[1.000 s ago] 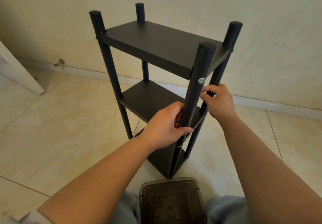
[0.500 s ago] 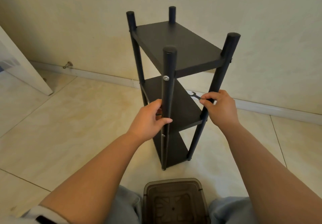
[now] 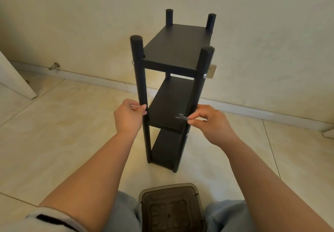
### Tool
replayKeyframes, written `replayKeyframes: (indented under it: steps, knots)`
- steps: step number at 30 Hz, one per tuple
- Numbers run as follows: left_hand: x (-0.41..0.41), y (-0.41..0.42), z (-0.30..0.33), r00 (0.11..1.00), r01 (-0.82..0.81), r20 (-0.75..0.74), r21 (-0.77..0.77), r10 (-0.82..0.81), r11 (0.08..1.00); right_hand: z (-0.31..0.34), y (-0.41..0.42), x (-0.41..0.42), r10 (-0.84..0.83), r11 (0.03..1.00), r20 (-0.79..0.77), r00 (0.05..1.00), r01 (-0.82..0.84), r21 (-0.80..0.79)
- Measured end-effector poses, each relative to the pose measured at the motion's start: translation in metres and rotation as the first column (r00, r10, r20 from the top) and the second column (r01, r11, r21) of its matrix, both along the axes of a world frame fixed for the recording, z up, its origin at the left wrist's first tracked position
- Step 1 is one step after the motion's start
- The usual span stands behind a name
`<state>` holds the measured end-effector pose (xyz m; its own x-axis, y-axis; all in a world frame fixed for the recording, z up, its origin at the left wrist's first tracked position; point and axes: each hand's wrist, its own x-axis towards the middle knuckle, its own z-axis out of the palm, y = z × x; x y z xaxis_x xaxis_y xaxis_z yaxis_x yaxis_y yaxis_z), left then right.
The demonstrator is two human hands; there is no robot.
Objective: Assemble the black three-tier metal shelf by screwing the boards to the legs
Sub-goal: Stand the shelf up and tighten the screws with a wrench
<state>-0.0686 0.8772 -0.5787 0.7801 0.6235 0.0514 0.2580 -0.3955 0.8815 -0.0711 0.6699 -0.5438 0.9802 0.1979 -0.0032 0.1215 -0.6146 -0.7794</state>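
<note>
The black three-tier shelf (image 3: 173, 51) stands upright on the tiled floor, its short end facing me, all three boards fixed between four round legs. Silver screw heads show on the near right leg (image 3: 204, 76) and near left leg (image 3: 133, 62) at the top board. My left hand (image 3: 129, 117) grips the near left leg (image 3: 141, 87) at the middle board's height. My right hand (image 3: 210, 123) is beside the near right leg (image 3: 198, 87) and pinches a small silver wrench (image 3: 181, 117), whose jaw points left over the middle board (image 3: 168, 109).
A dark translucent plastic box (image 3: 170, 208) sits on the floor between my knees, just in front of the shelf. A wall with skirting stands close behind. A door edge (image 3: 16, 85) and a door stopper (image 3: 54, 66) are at the left; a wall socket (image 3: 211, 71) shows behind the shelf.
The shelf has turned on the floor until its short end faces me. My left hand stayed on its leg; my right hand came off the right leg, still pinching the wrench.
</note>
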Motion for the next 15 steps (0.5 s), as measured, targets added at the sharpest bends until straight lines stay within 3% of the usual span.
replayKeyframes:
  steps: [3,6,9,15]
  knots:
    - [-0.002,-0.011,0.002,0.999,0.032,0.043,-0.148,-0.026,0.988,0.000,0.007,-0.003,0.079,0.989,-0.091,0.993,-0.066,0.133]
    - [-0.007,-0.027,0.000,0.953,0.304,0.051,-0.099,-0.300,0.948,0.001,0.012,-0.005,0.148,0.962,-0.130,0.980,-0.112,0.248]
    - [-0.013,-0.043,0.001,0.842,0.533,-0.081,-0.012,-0.533,0.846,0.001,0.016,-0.006,0.203,0.933,-0.153,0.967,-0.143,0.330]
    - [-0.016,-0.054,0.011,0.920,0.387,-0.046,-0.069,-0.390,0.920,0.000,0.021,-0.007,0.255,0.917,-0.170,0.952,-0.182,0.356]
